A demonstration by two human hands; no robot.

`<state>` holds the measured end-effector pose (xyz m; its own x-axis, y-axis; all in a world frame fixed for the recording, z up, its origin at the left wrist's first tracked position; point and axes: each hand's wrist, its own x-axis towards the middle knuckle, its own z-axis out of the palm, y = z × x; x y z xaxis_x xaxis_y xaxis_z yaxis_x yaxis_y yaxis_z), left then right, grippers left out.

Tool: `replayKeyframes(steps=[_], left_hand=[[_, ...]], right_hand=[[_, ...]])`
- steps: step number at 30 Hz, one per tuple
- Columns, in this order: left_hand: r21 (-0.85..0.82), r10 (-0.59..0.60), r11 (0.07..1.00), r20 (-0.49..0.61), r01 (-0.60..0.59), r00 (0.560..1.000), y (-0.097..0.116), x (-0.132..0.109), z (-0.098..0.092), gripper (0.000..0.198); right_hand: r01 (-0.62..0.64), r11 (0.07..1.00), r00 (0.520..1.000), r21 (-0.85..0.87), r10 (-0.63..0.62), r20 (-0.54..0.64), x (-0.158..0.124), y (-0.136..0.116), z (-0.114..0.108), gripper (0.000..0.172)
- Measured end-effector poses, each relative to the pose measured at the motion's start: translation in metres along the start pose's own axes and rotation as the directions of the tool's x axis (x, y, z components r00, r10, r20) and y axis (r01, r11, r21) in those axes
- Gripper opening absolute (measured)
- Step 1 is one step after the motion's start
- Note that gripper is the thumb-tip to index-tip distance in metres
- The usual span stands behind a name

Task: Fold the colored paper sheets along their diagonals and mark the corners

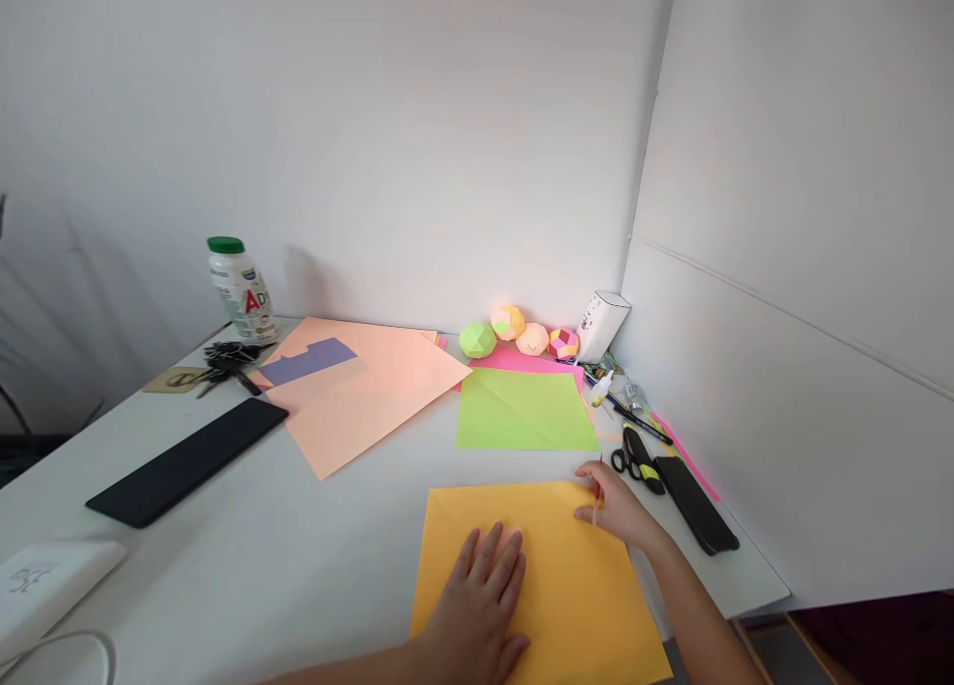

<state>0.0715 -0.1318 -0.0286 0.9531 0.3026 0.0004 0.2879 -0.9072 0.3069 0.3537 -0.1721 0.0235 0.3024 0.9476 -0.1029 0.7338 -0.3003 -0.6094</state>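
Observation:
An orange-yellow sheet of paper (552,576) lies on the white desk (358,536) in front of me. My left hand (481,600) rests flat on its lower left part, fingers stretched out. At the sheet's top right corner my right hand (615,506) is closed in a pinch on a thin red stick-like thing (597,488) that I cannot name. A creased green sheet (522,412) lies just beyond the orange one.
A large peach sheet (358,387) with a purple piece (309,362), a black flat case (186,461), keys (228,357) and a green-capped bottle (239,289) sit at the left. Paper balls (514,335), a white box (602,325), scissors (633,458), pens and a black case (697,504) crowd the right corner.

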Motion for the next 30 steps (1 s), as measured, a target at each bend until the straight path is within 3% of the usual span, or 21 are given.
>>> replayKeyframes(steps=[12,15,19,23,30], left_hand=[[0.021,-0.007,1.000,0.009,0.007,1.000,-0.001,0.001,-0.007,0.069],[0.087,-0.049,0.995,-0.071,0.055,0.996,-0.011,0.010,-0.015,0.064],[0.120,-0.096,0.986,-0.167,0.117,0.981,-0.038,0.037,-0.032,0.056],[0.123,-0.152,0.976,-0.207,0.180,0.966,-0.061,0.052,-0.042,0.042],[0.085,-0.060,0.994,-0.096,0.069,0.994,-0.062,0.023,-0.033,0.053]], right_hand=[[0.095,0.993,0.995,0.073,-0.096,0.010,-0.018,-0.009,-0.007,0.025],[0.147,0.988,0.981,0.052,-0.139,-0.133,0.005,-0.009,-0.006,0.019],[0.225,0.974,0.930,-0.014,-0.219,-0.297,0.061,-0.008,0.004,0.008],[0.302,0.949,0.885,-0.085,-0.313,-0.345,0.103,-0.002,0.022,0.026],[0.394,0.902,0.830,-0.177,-0.432,-0.353,0.119,0.023,0.043,0.031]])
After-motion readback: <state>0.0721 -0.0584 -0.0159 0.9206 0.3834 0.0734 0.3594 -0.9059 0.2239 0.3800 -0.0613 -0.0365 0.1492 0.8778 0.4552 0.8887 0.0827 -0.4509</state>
